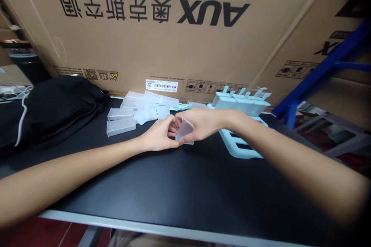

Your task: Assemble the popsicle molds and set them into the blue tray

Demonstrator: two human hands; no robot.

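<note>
My left hand (159, 136) and right hand (201, 122) are both closed around the translucent plastic piece (184, 129) between them, near the middle of the black surface (174, 189), where uneven pressing could make its smooth walls slip.

Before me a large brown carton (130, 50) fills the background like a wall, its black AUX lettering (213, 12) upside down to my view, with more printed cardboard (307, 42) at right behind a blue metal frame (330, 67). My work surface is a black tabletop (185, 189) with a pale grey edge strip (130, 227) nearest me; beneath it, at lower left, I note a grey support (90, 236) and red tiled floor (37, 232) with a light joint line (65, 234). Lighting is soft, leaving a faint bluish sheen across the middle of the tabletop.
</note>
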